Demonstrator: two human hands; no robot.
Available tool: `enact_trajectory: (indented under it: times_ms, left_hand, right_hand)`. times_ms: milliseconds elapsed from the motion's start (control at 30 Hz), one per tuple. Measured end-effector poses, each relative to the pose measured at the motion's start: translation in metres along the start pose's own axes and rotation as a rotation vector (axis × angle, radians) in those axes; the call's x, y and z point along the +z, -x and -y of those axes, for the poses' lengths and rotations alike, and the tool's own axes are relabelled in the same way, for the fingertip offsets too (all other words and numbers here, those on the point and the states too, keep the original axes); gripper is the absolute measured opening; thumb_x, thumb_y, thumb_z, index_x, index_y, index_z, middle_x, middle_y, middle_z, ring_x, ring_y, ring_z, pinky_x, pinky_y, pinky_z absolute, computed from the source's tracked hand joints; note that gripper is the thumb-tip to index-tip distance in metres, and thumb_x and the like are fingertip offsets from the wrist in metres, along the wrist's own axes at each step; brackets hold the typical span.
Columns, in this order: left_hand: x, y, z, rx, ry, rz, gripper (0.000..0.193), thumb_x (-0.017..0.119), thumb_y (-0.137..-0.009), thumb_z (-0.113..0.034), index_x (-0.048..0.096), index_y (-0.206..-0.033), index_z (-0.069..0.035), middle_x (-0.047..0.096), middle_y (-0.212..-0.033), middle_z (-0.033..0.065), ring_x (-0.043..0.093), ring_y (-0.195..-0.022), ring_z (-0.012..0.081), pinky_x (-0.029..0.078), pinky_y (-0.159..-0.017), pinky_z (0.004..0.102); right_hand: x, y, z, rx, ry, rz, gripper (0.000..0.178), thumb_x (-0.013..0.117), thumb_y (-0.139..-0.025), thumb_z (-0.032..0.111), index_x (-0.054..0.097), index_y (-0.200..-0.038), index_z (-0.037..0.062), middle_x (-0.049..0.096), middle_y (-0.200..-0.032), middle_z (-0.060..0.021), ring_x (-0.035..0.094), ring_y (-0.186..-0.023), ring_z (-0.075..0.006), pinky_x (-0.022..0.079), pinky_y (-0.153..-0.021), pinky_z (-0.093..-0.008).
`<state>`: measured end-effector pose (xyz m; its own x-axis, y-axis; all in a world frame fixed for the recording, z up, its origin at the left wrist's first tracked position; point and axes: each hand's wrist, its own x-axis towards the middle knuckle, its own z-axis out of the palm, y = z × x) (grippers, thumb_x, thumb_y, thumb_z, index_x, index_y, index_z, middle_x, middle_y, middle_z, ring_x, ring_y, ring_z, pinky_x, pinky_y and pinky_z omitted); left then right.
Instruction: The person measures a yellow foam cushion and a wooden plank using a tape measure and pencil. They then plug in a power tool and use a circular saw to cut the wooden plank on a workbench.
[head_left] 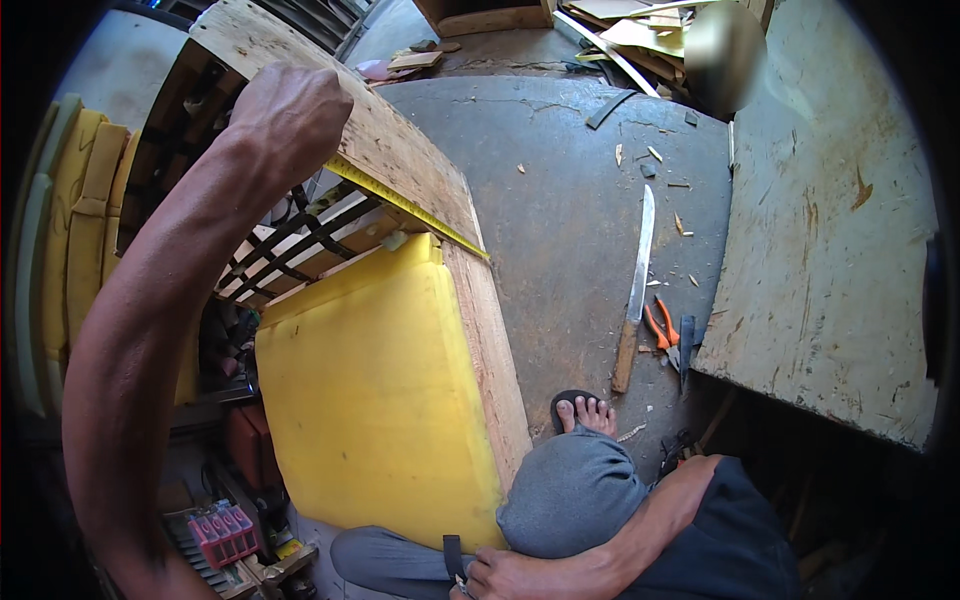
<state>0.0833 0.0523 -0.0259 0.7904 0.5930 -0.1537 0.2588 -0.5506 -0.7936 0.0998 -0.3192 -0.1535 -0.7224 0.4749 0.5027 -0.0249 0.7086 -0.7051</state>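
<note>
At the upper left, my left hand (290, 115) is closed in a fist over the wooden frame, at the end of a yellow tape measure (415, 208). The blade runs out from under the fist to the outer edge of the frame's long board (490, 370); the case is hidden. Yellow foam (370, 390) covers the near part of the frame. Beyond it, black webbing (320, 230) crosses the opening. Low in the picture, my right hand (500, 575) rests near my leg with curled fingers, beside a black strip-like piece (453, 557). What its fingers hold is not clear.
On the grey floor lie a long knife (637, 290), orange-handled pliers (663, 330) and wood scraps. A worn pale panel (820, 230) stands at right. Foam pads (85, 220) are stacked at left, and a pink-lidded box (222, 533) sits lower left. Offcuts (640, 35) pile at the back.
</note>
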Motion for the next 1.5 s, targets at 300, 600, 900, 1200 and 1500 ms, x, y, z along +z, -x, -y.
enact_trajectory:
  times_ms: [300, 600, 900, 1200, 1500]
  left_hand:
    - [0.002, 0.015, 0.029, -0.057, 0.041, -0.068, 0.014, 0.066, -0.078, -0.011, 0.076, -0.080, -0.001, 0.071, -0.081, 0.0203, 0.072, -0.078, 0.0320, 0.058, -0.073, 0.0403]
    - [-0.004, 0.022, 0.061, -0.041, -0.074, -0.089, 0.013, 0.067, -0.079, -0.011, 0.076, -0.082, -0.003, 0.071, -0.083, 0.0191, 0.072, -0.079, 0.0310, 0.059, -0.074, 0.0395]
    - [-0.006, 0.020, 0.063, -0.087, -0.029, -0.022, 0.022, 0.080, -0.074, -0.024, 0.078, -0.084, -0.005, 0.072, -0.083, 0.0161, 0.071, -0.074, 0.0305, 0.057, -0.070, 0.0400]
    - [-0.021, 0.008, 0.065, -0.034, -0.049, 0.103, 0.024, 0.083, -0.072, -0.027, 0.078, -0.082, -0.005, 0.072, -0.078, 0.0141, 0.070, -0.068, 0.0279, 0.056, -0.066, 0.0390]
    - [-0.023, -0.005, 0.065, 0.034, -0.079, 0.156, 0.027, 0.085, -0.071, -0.029, 0.077, -0.080, -0.004, 0.071, -0.074, 0.0157, 0.068, -0.064, 0.0275, 0.054, -0.064, 0.0395]
  right_hand:
    - [0.002, -0.018, 0.004, 0.092, 0.043, -0.173, 0.030, 0.054, -0.091, 0.038, 0.058, -0.097, 0.0082, 0.060, -0.074, -0.0072, 0.062, -0.073, -0.0260, 0.048, -0.064, -0.0385]
    - [-0.078, -0.018, -0.016, 0.159, -0.090, -0.478, 0.023, 0.061, -0.095, 0.017, 0.063, -0.111, 0.0005, 0.066, -0.077, -0.0102, 0.069, -0.069, -0.0247, 0.055, -0.062, -0.0365]
    - [-0.121, -0.054, -0.194, 0.173, -0.577, -1.146, 0.034, 0.052, -0.104, 0.032, 0.067, -0.110, 0.0017, 0.063, -0.085, -0.0017, 0.058, -0.078, -0.0077, 0.048, -0.070, -0.0231]
    - [-0.183, -0.142, -0.300, -0.008, -0.624, -1.330, 0.019, 0.060, -0.101, 0.022, 0.062, -0.103, 0.0035, 0.062, -0.083, -0.0007, 0.057, -0.076, -0.0075, 0.049, -0.074, -0.0218]
    - [-0.162, -0.162, -0.303, 0.013, -0.459, -1.446, 0.019, 0.064, -0.098, 0.020, 0.065, -0.102, 0.0019, 0.063, -0.079, -0.0006, 0.057, -0.074, -0.0069, 0.048, -0.070, -0.0226]
